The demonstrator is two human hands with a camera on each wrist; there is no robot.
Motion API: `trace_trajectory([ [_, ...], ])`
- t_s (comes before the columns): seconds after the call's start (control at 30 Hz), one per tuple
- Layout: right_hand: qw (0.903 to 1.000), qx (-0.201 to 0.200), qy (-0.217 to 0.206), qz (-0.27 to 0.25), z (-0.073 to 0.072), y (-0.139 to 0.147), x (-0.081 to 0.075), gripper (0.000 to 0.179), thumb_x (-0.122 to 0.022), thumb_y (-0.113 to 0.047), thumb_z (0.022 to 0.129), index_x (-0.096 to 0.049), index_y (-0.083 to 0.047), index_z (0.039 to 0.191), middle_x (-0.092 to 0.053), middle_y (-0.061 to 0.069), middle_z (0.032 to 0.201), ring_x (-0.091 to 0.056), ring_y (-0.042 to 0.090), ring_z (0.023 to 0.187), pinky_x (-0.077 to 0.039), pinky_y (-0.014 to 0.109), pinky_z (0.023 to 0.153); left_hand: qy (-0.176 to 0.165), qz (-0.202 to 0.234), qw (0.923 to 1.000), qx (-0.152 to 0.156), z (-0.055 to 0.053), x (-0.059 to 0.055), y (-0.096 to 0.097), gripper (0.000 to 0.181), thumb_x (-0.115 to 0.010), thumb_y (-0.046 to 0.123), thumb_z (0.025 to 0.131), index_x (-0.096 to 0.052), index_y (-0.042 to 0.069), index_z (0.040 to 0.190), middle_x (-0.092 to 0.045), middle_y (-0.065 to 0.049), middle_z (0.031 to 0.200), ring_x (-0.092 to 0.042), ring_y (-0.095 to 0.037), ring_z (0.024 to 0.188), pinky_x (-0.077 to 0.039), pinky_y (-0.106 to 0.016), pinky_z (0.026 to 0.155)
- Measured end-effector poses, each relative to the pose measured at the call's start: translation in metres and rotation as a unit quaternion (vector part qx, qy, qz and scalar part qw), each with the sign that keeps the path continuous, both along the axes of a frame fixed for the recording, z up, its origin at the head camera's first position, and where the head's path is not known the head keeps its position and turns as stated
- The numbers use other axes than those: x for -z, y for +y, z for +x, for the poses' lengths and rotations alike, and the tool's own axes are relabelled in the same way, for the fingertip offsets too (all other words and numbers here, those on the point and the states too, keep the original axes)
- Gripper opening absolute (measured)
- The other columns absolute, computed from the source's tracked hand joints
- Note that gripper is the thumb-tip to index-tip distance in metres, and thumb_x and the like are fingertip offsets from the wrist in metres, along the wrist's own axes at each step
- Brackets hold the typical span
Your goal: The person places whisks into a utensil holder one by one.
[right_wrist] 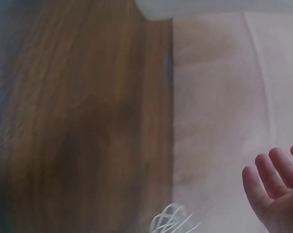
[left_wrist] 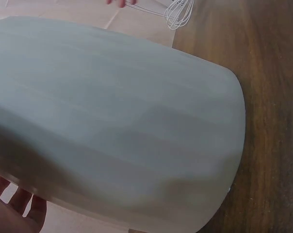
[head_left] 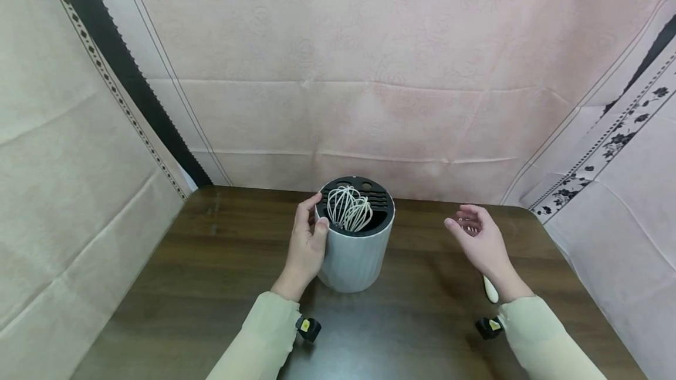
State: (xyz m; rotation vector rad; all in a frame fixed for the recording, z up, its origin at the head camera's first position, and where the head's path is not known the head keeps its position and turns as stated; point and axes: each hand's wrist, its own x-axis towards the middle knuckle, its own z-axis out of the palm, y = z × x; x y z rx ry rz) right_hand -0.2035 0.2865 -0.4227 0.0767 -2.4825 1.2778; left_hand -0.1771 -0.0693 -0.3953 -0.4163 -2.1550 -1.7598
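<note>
A pale grey utensil holder (head_left: 352, 263) with a black slotted lid (head_left: 377, 227) stands upright on the table. A white wire whisk (head_left: 345, 207) sits in its lid opening, wire loops up. My left hand (head_left: 308, 239) grips the holder's left side near the rim, thumb in front. In the left wrist view the holder's wall (left_wrist: 117, 111) fills most of the picture. My right hand (head_left: 480, 239) hovers at the right with loosely bent fingers, holding nothing. Beneath it lies a second whisk, its white handle (head_left: 490, 290) showing; its wire loops (right_wrist: 173, 221) appear low in the right wrist view.
The brown wooden table (head_left: 422, 333) has rounded back corners. Pale cloth (head_left: 369, 75) hangs behind it, with more cloth at both sides. Each wrist wears a small black camera (head_left: 308, 328).
</note>
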Motion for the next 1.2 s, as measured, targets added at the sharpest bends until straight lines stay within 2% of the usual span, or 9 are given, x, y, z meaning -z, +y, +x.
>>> trace_trajectory([
  [0.07, 0.9996, 0.022, -0.015, 0.012, -0.004, 0.009, 0.009, 0.059, -0.066, -0.039, 0.09, -0.046, -0.004, 0.133, -0.056, 0.014, 0.123, -0.054, 0.025, 0.11, -0.041, 0.017, 0.086, 0.001, 0.0, 1.0, -0.001, 0.0, 0.0, 0.0, 0.045, -0.043, 0.011, 0.1, -0.036, 0.004, 0.143, -0.038, -0.015, 0.14, -0.044, -0.033, 0.115, -0.039, -0.049, 0.097],
  [0.17, 0.9981, 0.046, -0.038, 0.017, -0.006, 0.02, 0.018, 0.065, -0.065, -0.044, 0.089, -0.044, -0.004, 0.135, -0.054, 0.018, 0.125, -0.053, 0.03, 0.113, -0.042, 0.029, 0.09, 0.003, 0.001, 1.0, -0.004, 0.001, -0.001, 0.001, 0.045, -0.043, 0.011, 0.099, -0.036, 0.004, 0.143, -0.039, -0.015, 0.14, -0.044, -0.034, 0.116, -0.039, -0.05, 0.097],
  [0.3, 0.9948, 0.067, -0.072, 0.025, -0.008, 0.032, 0.024, 0.076, -0.063, -0.05, 0.088, -0.038, -0.002, 0.141, -0.049, 0.024, 0.131, -0.048, 0.038, 0.118, -0.039, 0.047, 0.094, 0.002, 0.001, 1.0, -0.008, 0.002, -0.002, 0.001, 0.044, -0.043, 0.01, 0.099, -0.037, 0.004, 0.143, -0.039, -0.015, 0.14, -0.044, -0.035, 0.116, -0.038, -0.051, 0.097],
  [0.47, 0.9893, 0.08, -0.113, 0.045, -0.006, 0.045, 0.031, 0.084, -0.061, -0.052, 0.089, -0.031, 0.004, 0.144, -0.042, 0.031, 0.135, -0.041, 0.045, 0.123, -0.036, 0.058, 0.096, 0.001, 0.0, 1.0, -0.008, 0.001, -0.001, 0.001, 0.044, -0.043, 0.01, 0.099, -0.036, 0.003, 0.142, -0.039, -0.016, 0.14, -0.043, -0.036, 0.116, -0.038, -0.051, 0.097],
  [0.53, 0.9868, 0.085, -0.124, 0.06, -0.005, 0.049, 0.034, 0.084, -0.06, -0.051, 0.089, -0.031, 0.007, 0.142, -0.041, 0.033, 0.134, -0.041, 0.046, 0.123, -0.035, 0.058, 0.096, 0.001, 0.0, 1.0, -0.006, -0.003, 0.004, 0.001, 0.045, -0.043, 0.012, 0.099, -0.036, 0.004, 0.143, -0.038, -0.016, 0.14, -0.043, -0.036, 0.116, -0.038, -0.051, 0.097],
  [0.73, 0.9793, 0.095, -0.156, 0.088, -0.005, 0.058, 0.043, 0.087, -0.061, -0.05, 0.089, -0.026, 0.01, 0.143, -0.039, 0.035, 0.131, -0.039, 0.048, 0.12, -0.035, 0.059, 0.093, 0.011, -0.003, 0.9999, -0.008, -0.024, 0.034, -0.001, 0.046, -0.044, 0.02, 0.101, -0.034, 0.015, 0.146, -0.037, -0.012, 0.142, -0.042, -0.032, 0.115, -0.039, -0.052, 0.095],
  [0.77, 0.9781, 0.093, -0.163, 0.09, -0.005, 0.059, 0.044, 0.088, -0.061, -0.05, 0.089, -0.025, 0.011, 0.143, -0.039, 0.035, 0.131, -0.039, 0.048, 0.12, -0.035, 0.059, 0.093, 0.014, -0.004, 0.9999, -0.008, -0.025, 0.036, -0.001, 0.046, -0.044, 0.022, 0.101, -0.034, 0.017, 0.146, -0.038, -0.01, 0.142, -0.043, -0.031, 0.115, -0.039, -0.052, 0.094],
  [1.0, 0.9689, 0.068, -0.223, 0.084, -0.006, 0.063, 0.051, 0.091, -0.061, -0.044, 0.091, -0.016, 0.014, 0.144, -0.035, 0.038, 0.133, -0.038, 0.049, 0.121, -0.035, 0.058, 0.095, 0.03, -0.005, 0.9995, -0.009, -0.027, 0.04, -0.003, 0.045, -0.044, 0.032, 0.1, -0.036, 0.026, 0.144, -0.039, -0.003, 0.14, -0.044, -0.024, 0.114, -0.041, -0.048, 0.093],
  [1.2, 0.9647, 0.065, -0.243, 0.079, -0.006, 0.065, 0.051, 0.078, -0.061, -0.031, 0.091, -0.022, 0.016, 0.14, -0.043, 0.036, 0.125, -0.048, 0.044, 0.11, -0.043, 0.052, 0.086, 0.026, -0.012, 0.9995, -0.015, -0.027, 0.04, -0.002, 0.045, -0.042, 0.036, 0.1, -0.036, 0.027, 0.144, -0.039, 0.001, 0.138, -0.044, -0.021, 0.113, -0.042, -0.047, 0.092],
])
